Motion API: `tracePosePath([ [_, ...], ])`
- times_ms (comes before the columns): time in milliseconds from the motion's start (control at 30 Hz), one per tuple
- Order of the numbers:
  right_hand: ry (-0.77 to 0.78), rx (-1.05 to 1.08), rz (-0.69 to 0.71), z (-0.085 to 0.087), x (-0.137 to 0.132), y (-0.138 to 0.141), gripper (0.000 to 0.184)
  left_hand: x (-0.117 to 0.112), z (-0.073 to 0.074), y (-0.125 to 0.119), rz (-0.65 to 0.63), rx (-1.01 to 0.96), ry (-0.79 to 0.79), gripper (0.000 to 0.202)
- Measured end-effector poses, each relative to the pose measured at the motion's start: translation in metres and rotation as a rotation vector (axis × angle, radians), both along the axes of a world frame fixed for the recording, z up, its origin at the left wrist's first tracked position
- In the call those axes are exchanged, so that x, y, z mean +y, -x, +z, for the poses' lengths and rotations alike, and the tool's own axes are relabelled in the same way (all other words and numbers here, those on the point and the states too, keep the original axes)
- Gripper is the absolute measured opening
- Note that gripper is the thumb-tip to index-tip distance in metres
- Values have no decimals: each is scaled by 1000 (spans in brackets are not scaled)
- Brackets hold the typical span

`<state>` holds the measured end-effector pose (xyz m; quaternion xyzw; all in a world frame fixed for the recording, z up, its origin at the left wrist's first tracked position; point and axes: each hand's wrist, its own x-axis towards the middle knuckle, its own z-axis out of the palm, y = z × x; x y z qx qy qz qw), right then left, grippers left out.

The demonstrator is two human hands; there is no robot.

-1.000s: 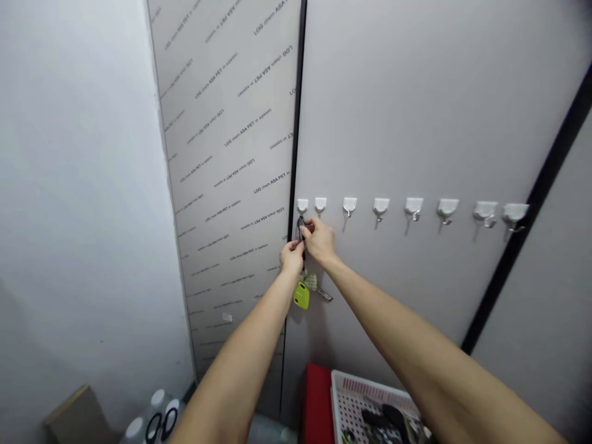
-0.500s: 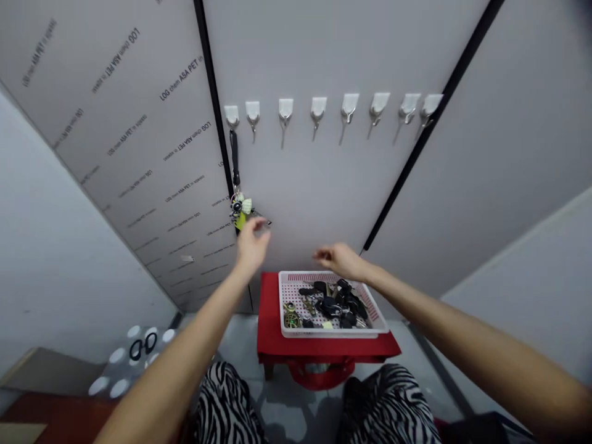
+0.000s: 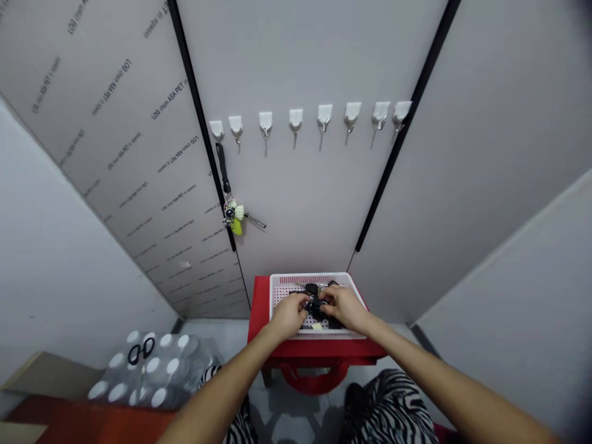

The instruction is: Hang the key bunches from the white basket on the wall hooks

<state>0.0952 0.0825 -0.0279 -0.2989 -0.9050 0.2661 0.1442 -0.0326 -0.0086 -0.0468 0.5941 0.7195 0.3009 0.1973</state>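
Observation:
Both of my hands are down in a white perforated plastic basket (image 3: 274, 295) that holds a tangle of dark keychains and keys (image 3: 311, 288). My left hand (image 3: 289, 315) is closed, its thumb and fingers pinching a black keychain (image 3: 315, 306) near the middle of the pile. From the other side my right hand (image 3: 346, 306) has its fingers curled onto the same dark cluster. Which single piece each hand grips is partly hidden by the fingers. A keychain with a black strap and charms (image 3: 232, 213) hangs from the leftmost wall hook (image 3: 216, 129).
A row of several white adhesive hooks (image 3: 296, 119) runs along the grey panel. The basket stands on a red stool (image 3: 261, 308). Scissors with black handles (image 3: 141, 350) lie on wrapped bottles with white caps (image 3: 160, 396) at lower left.
Both hands have moved down into the basket, the left from beside the hanging keychain and the right from above the basket's back edge. The fingers have closed on the dark keychains.

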Motion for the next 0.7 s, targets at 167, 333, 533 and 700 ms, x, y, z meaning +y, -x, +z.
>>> tracePosePath([
  [167,539,301,-157,24,3,4,7,3,7,-8,-2,-240,-27,36],
  [333,982,671,-188,62,-1,12,14,8,31,-17,-28,-823,-185,39],
  [533,1158,852,-185,67,-7,22,15,4,48,-13,174,-1170,-179,30],
  [700,1197,990,-250,62,-17,40,16,-1,46,-13,171,-1435,-49,28],
])
